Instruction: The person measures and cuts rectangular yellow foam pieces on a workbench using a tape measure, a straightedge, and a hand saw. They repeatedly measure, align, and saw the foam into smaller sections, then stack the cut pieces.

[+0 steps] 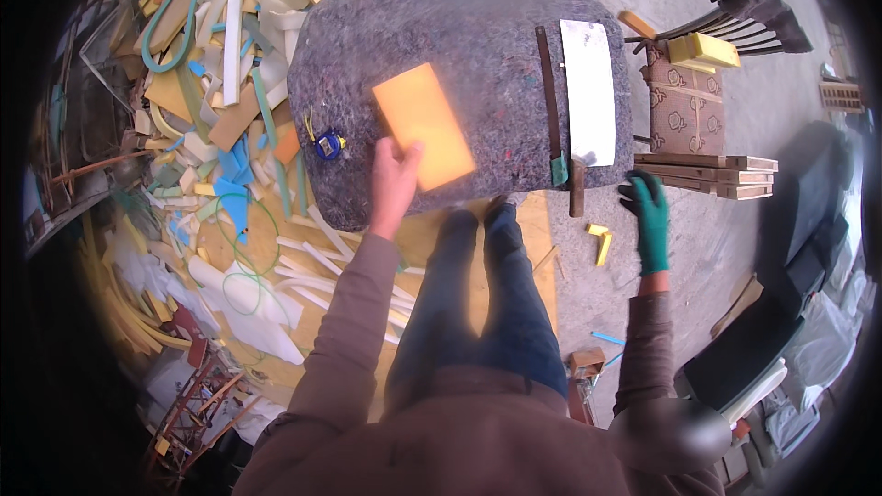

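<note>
My bare left hand (395,182) grips an orange foam block (428,119) at its lower left edge, thumb on top. The flat block is over the grey felt-covered table (496,37). My right hand (646,219), in a green glove, is just off the table's right front corner, fingers apart and holding nothing. On the table's right side lie a white sheet (588,92) and a long dark strip (549,83) with a teal end. A wooden-handled tool (577,188) juts over the front edge. A blue tape measure (329,145) sits at the left.
Foam offcuts (248,46) are heaped left of the table. A patterned chair (684,110) with yellow foam blocks (712,50) stands at the right, near stacked wooden slats (726,174). Yellow foam scraps (601,243) and white foam strips (317,276) lie on the floor.
</note>
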The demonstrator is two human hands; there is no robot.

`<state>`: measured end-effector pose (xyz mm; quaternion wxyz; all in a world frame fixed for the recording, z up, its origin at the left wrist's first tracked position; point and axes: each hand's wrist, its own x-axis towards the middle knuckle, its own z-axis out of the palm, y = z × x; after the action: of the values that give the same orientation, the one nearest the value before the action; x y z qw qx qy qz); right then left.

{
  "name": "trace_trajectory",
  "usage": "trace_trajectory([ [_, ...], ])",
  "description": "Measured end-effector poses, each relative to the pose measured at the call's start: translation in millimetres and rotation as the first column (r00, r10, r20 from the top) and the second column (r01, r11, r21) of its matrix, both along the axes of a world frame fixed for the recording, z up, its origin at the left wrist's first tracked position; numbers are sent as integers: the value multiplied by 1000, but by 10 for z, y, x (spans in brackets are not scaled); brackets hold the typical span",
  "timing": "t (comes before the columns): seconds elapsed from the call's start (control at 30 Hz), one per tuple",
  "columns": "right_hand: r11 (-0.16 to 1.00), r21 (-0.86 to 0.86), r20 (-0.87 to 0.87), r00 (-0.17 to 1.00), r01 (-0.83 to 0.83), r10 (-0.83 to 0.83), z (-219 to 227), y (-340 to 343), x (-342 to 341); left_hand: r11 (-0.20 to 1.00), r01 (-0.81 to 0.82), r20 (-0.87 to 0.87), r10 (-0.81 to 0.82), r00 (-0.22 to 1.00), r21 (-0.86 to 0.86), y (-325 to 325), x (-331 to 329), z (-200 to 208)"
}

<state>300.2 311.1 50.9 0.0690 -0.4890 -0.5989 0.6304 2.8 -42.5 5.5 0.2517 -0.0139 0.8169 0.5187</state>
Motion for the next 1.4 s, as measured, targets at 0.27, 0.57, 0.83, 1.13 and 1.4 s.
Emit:
trace_trajectory([
  [0.27,673,655,295,936,-343,191,-191,-984,-664,773,-197,-599,-276,752,-603,-588,-258,182],
  [0.57,940,136,-51,946,-312,321,4,-1748,-1209,855,71,-435,-331,837,-514,-852,-840,191],
  [0.83,838,-306,-364,869,-452,336,451,-2152,-2027,858,513,-280,-487,827,24,-518,-98,1000],
  [1.13,675,-344,-287,758,-653,586,389,-1967,-1773,783,616,-101,-621,777,-79,-479,240,1120],
  [1.4,683,-558,-304,882,-471,359,247,-1392,-1795,854,518,-69,-520,852,-36,-824,-189,954],
])
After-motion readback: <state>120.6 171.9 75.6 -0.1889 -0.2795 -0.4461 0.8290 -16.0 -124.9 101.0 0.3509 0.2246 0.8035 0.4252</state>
